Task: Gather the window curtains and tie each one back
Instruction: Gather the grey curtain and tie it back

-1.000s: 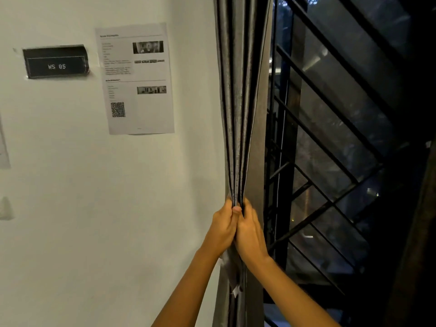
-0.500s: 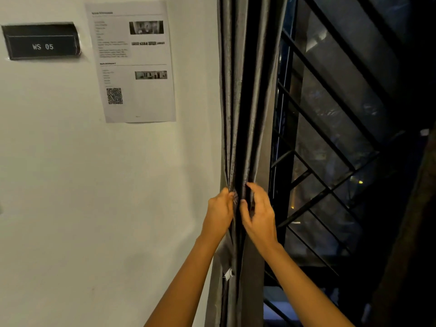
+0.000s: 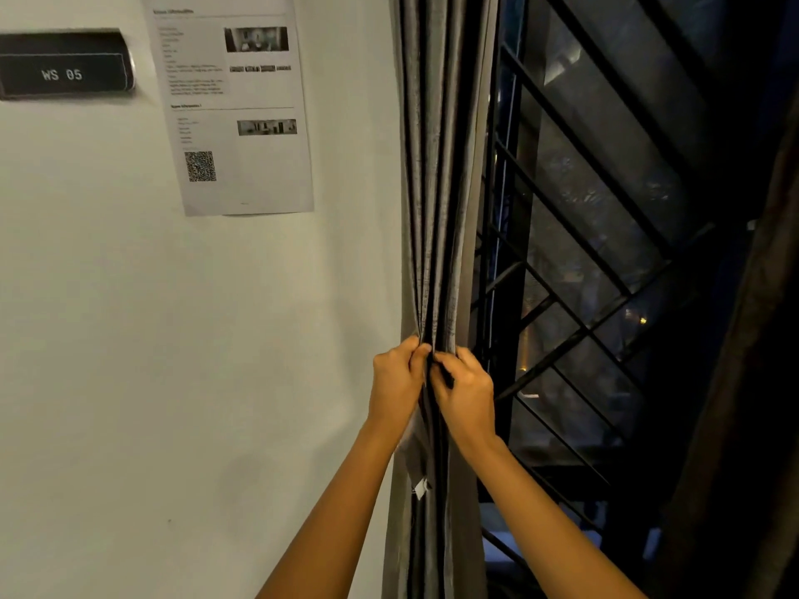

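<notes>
Head view, looking forward and a little down: the grey curtain [image 3: 436, 188] hangs in tight vertical folds down the centre of the frame, from top edge to bottom, and is bunched narrowest at mid-height, where both hands meet on it. The left hand [image 3: 395, 382] has its grip curled round the folds from the left, fingertips tucked into the cloth. The right hand [image 3: 469, 393], close against it, pinches the folds from the right with thumb and curled fingers. Both forearms come up from the lower edge of the frame. A small white tag [image 3: 420, 487] shows on the cloth below the hands. Just right of the curtain stands a dark window grille [image 3: 605, 296] of slanted and crossed bars, with dim lights beyond the glass. Along the far right edge hangs a second curtain [image 3: 756, 382], too dark to make out well. Left of the gathered cloth is a pale wall [image 3: 173, 339]. In the upper left of the frame it carries a printed sheet [image 3: 233, 105] with a QR code, and beside that a black plate [image 3: 65, 67] reading "WS 05".
</notes>
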`<state>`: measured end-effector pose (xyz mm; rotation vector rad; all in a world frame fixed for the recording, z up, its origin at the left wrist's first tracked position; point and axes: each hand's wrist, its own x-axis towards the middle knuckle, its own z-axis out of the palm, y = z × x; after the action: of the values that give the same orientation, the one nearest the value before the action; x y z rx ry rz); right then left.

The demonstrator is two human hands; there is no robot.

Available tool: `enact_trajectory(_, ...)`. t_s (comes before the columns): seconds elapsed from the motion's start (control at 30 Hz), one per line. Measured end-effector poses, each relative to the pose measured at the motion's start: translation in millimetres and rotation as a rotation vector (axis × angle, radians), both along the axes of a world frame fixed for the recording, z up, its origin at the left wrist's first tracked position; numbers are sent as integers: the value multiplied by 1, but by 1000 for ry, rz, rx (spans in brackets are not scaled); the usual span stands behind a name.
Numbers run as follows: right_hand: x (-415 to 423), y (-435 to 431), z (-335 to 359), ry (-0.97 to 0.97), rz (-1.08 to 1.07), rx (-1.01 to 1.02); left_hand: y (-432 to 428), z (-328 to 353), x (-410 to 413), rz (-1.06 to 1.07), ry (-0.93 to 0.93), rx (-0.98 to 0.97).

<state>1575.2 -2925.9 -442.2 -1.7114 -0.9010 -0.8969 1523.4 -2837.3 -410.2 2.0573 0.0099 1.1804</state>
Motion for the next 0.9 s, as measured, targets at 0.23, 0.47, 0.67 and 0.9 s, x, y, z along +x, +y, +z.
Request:
enact_trajectory(0.23, -7, -5, 2, -37, 20, -6, -4, -7, -6, -63, 58, 48)
enact_trajectory(0.47, -13, -14, 2, -29, 51, 16, -8, -1, -10, -104, 141, 100)
enact_trajectory(0.67, -33, -12, -7, 215, 126, 205, -15, -1, -14, 54, 182, 73)
enact_trajectory(0.9, -29, -9, -3, 150, -3, 36, -16, -3, -19, 58, 106, -35)
